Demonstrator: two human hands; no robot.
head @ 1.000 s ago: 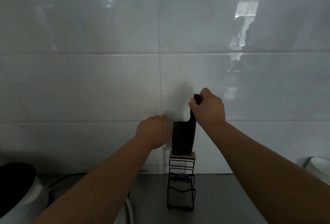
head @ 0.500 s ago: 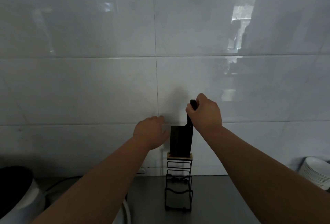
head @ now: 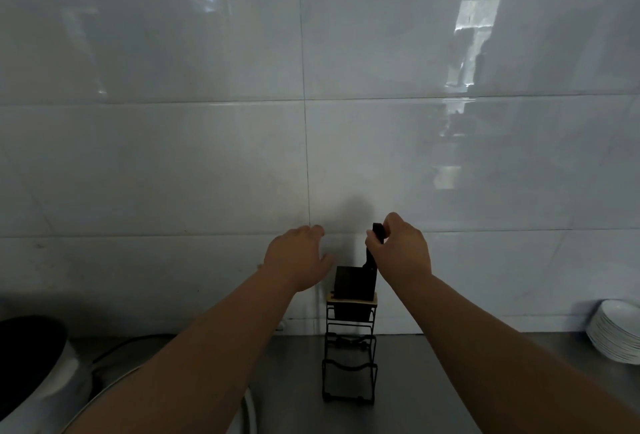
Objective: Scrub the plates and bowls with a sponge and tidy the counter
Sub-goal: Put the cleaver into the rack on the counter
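Gripping the slim black handle of a dark cleaver (head: pixel 353 283), the right hand (head: pixel 400 253) holds its flat rectangular blade in a wood-topped black wire rack (head: pixel 349 357).
Just left of it, the left hand (head: pixel 296 259) hangs loosely spread, holding nothing. Far to the right hand's right, glossy white plates (head: pixel 616 333) sit stacked on the dull grey counter (head: pixel 415 381).

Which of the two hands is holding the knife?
The right hand: its fingers curl round the black handle of the knife in the rack. The left hand is open beside the blade, holding nothing.
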